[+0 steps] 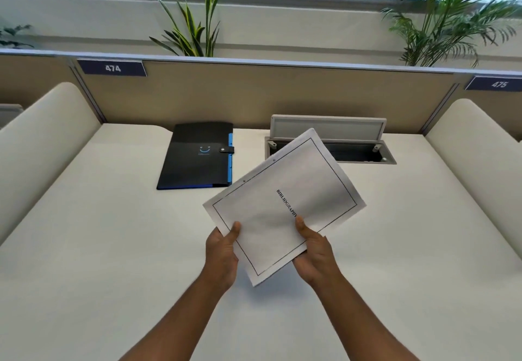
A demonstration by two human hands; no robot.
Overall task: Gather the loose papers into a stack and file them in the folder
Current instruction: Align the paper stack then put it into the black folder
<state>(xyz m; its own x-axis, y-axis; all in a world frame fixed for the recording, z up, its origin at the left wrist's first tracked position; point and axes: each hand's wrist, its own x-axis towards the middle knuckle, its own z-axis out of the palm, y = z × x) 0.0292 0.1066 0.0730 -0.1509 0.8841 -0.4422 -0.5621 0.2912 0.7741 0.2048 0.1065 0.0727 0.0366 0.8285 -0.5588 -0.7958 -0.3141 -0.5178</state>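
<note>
I hold the papers (285,205) up above the bench (113,247) with both hands, the stack tilted so its far corner points away to the right. My left hand (221,250) grips the near left edge, thumb lying on top of the top sheet and the fingers hidden underneath. My right hand (313,250) grips the near right edge the same way, thumb pressed on the top sheet just below the word BIBLIOGRAPHY printed sideways across the page. The top sheet has a thin black border line and two small holes along its upper left edge. How many sheets lie beneath it I cannot tell.

The folder (197,157) lies flat on the bench beyond and to the left of the papers, apart from them. It is black with a blue edge along its right side, a small blue smile mark on the cover, and a snap strap fastened across the right edge, so it is closed.

Behind the papers a cable hatch (353,149) set in the bench stands with its lid raised. A divider panel (254,92) runs along the back, carrying number plates 474 (113,68) and 475 (498,84), with plants (192,27) behind it
</note>
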